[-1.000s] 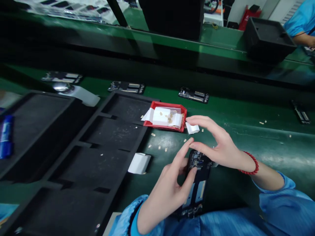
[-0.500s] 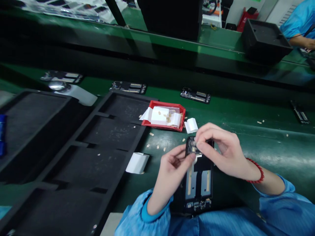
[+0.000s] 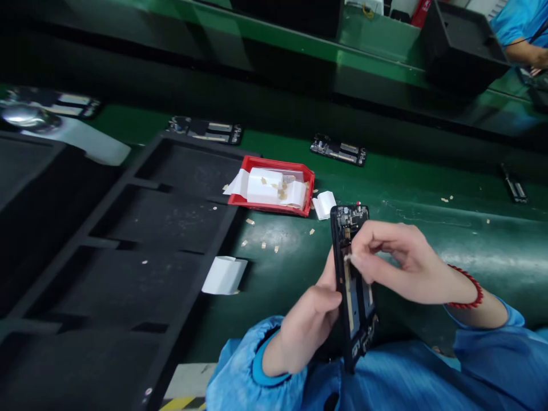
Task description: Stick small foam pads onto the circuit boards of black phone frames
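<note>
Green belt (image 3: 428,228); left hand (image 3: 312,319) grips black phone frame (image 3: 353,285) upright; right hand (image 3: 398,260) fingers pinch small white piece.

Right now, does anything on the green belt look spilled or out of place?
Yes. Small tan scraps lie scattered loose on the green belt in front of the red tray, and a few sit on the black foam tray. Two white paper pieces also lie outside the red tray.
</note>
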Demonstrator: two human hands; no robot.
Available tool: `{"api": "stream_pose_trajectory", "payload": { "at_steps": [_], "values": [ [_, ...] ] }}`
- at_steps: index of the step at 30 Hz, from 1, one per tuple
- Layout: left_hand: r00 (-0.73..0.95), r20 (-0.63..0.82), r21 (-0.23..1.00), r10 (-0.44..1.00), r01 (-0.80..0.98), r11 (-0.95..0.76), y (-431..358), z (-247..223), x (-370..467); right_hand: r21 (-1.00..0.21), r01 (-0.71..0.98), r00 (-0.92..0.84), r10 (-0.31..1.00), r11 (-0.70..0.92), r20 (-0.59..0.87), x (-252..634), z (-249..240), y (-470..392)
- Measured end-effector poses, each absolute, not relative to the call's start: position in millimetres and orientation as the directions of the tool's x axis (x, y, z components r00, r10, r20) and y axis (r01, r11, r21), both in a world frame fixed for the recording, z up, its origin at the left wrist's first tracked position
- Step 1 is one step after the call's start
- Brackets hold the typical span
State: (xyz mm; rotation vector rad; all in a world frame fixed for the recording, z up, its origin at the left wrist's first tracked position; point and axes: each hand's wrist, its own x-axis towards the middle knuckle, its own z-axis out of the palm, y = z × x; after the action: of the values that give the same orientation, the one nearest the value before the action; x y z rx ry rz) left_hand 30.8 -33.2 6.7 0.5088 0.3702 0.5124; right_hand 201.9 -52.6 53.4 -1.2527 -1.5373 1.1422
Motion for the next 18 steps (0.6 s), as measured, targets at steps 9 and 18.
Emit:
{"api": "stream_pose_trajectory", "payload": {
  "at_steps": [9, 18],
  "values": [
    [0.771, -0.082, 0.850, 0.631, -0.276, 0.448, -26.0, 21.8, 35.3, -0.950, 0.259, -0.335, 0.939, 0.174, 0.081, 204.6, 71.0, -46.7],
    [0.732, -0.178, 0.845, 0.658, -0.229, 0.483, -26.7, 28.9, 33.5, -0.950, 0.260, -0.358, 0.931, 0.171, 0.070, 206.5, 71.0, -45.7]
  ]
}}
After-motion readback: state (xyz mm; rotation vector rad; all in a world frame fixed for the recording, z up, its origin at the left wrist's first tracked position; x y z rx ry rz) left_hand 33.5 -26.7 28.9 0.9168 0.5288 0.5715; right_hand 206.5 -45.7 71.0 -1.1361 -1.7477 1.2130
